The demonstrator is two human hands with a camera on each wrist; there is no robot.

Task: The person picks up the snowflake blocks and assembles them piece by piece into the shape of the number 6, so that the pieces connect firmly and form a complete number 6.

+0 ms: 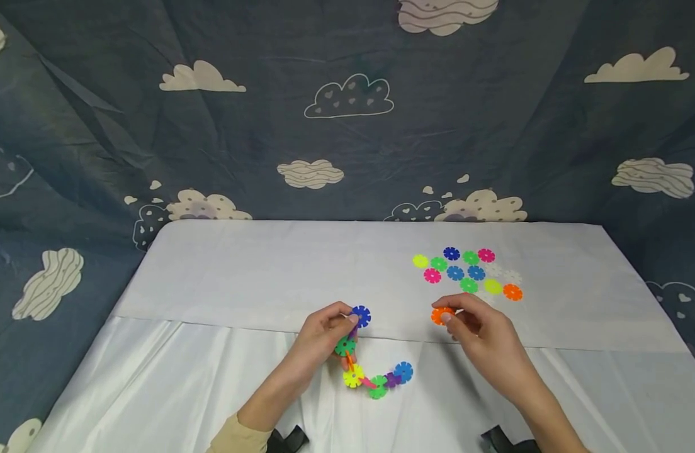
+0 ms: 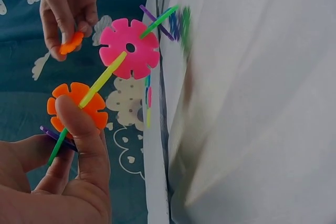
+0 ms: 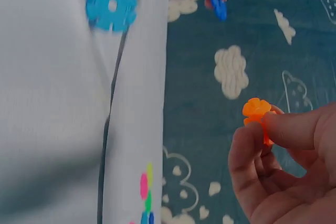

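Left hand (image 1: pixel 320 335) grips the disc chain (image 1: pixel 354 377) near its dark-blue end; tail curves free, so a snag could work a slot joint loose | orange disc (image 1: pixel 438 316), apart from it, sits pinched in my right hand (image 1: pixel 485 333); a slack pinch could drop it onto the worktop (image 1: pixel 268 270)

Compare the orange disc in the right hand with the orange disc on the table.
The held disc is pinched in the right hand; the table disc lies flat. The hand partly covers the held disc, while the table disc shows whole. Both are orange with notched rims.
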